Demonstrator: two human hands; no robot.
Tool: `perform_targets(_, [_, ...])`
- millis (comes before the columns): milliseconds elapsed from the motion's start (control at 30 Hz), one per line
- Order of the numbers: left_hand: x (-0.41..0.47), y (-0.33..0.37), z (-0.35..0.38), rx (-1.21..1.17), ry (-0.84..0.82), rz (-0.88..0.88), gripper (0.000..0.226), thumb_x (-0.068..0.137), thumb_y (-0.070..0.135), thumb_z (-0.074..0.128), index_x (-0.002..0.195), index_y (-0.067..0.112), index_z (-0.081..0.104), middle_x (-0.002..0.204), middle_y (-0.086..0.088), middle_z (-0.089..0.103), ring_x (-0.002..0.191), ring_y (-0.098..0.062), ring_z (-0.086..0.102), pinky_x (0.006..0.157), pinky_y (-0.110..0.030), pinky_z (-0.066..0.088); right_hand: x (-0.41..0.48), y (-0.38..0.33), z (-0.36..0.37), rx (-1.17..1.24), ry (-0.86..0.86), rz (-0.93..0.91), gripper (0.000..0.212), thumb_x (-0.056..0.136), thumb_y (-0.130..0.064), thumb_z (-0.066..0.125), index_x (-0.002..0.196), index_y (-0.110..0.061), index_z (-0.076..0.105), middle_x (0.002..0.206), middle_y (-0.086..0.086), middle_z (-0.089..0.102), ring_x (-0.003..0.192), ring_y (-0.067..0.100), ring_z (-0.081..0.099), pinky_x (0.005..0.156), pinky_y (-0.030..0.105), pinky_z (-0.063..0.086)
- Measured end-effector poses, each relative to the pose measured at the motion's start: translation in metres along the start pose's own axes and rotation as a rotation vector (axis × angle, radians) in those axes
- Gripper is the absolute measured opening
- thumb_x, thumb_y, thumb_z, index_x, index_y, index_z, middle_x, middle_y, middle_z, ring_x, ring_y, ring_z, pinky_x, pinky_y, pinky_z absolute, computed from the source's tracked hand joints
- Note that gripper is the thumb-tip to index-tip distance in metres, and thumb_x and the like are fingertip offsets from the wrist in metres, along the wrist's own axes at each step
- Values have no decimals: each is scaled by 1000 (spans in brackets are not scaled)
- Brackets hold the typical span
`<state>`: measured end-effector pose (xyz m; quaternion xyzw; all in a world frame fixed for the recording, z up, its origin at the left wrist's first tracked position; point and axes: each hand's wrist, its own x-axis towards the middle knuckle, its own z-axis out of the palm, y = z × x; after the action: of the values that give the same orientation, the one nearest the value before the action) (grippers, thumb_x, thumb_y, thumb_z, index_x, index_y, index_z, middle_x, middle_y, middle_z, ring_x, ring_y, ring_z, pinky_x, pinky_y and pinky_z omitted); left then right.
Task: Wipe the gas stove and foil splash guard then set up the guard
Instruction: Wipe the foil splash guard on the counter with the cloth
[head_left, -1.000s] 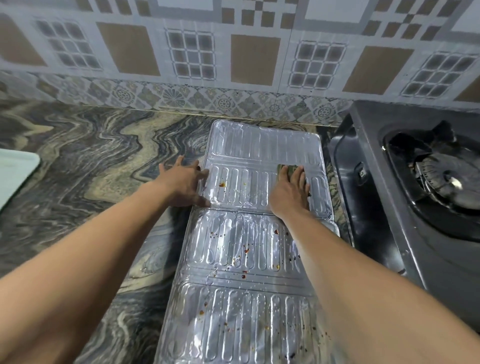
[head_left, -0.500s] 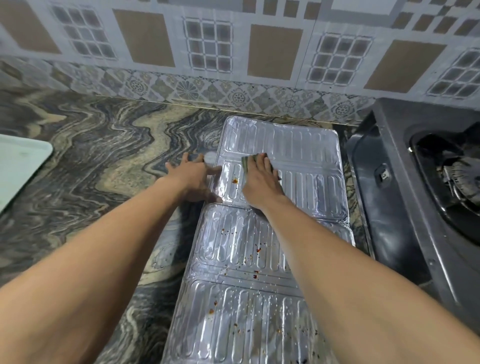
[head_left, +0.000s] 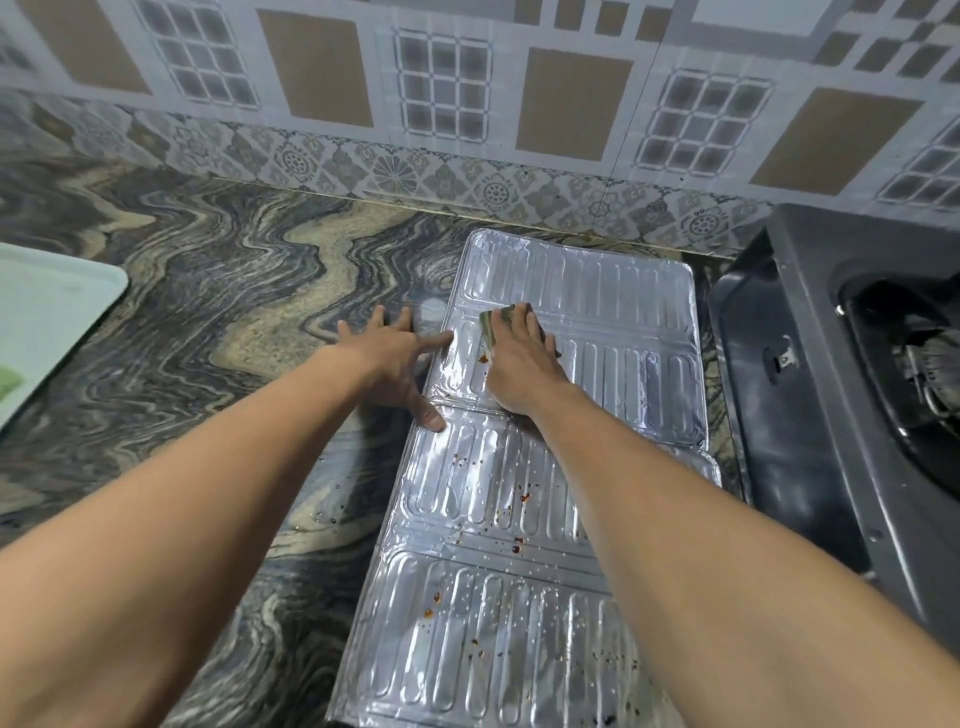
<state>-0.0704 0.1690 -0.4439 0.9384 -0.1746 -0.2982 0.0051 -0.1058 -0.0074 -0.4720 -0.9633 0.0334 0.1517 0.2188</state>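
The foil splash guard (head_left: 613, 332) lies flat on the marbled counter, a ribbed silver sheet in three panels with red-brown food specks on the nearer two. My right hand (head_left: 522, 364) lies flat on a green sponge (head_left: 493, 319), pressing it on the left part of the far panel. My left hand (head_left: 395, 358) rests with fingers spread on the counter at the guard's left edge, its thumb on the fold. The dark gas stove (head_left: 810, 395) stands to the right, with its burner (head_left: 935, 364) partly in view.
A patterned tiled wall (head_left: 467, 104) runs along the back of the counter (head_left: 208, 312). A pale green tray (head_left: 47, 322) sits at the left edge. The stove's side stands close beside the guard's right edge.
My right hand has slid the sponge leftward across the far panel, from its right-middle to its left side. My left hand has stayed at the guard's left edge.
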Motion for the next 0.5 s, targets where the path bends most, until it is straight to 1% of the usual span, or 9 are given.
perform_targets(100, [2,-1,5,-18,28,0,129,46,75,78,150,57,4,164,-5,-16,147,-42,-17,108,-75,-8,-1,-2,2,14,33,-27,81,91,4,43,158,-15,2,165,10,-15,151,25,-18,122,47,-6])
perform_targets(233, [1,2,4,-17,26,-17,130,44,75,77,150,57,4,165,-5,-14,147,-42,-18,106,-76,-10,-4,-7,10,26,38,-128,79,89,7,43,157,-18,10,166,10,-7,152,24,-12,122,48,-3])
perform_targets(367, [0,4,3,-9,34,-33,130,44,74,77,150,56,4,165,-5,-14,147,-42,-20,103,-77,-11,-14,-9,14,-7,38,-173,78,89,8,40,158,-16,11,166,10,-5,152,23,-10,123,48,-1])
perform_targets(500, [1,3,4,-9,32,-41,133,41,74,79,151,55,6,165,-5,-13,146,-43,-21,103,-80,-10,-28,-8,12,-22,6,-205,82,86,10,42,158,-20,15,166,5,-2,153,19,-6,123,44,-1])
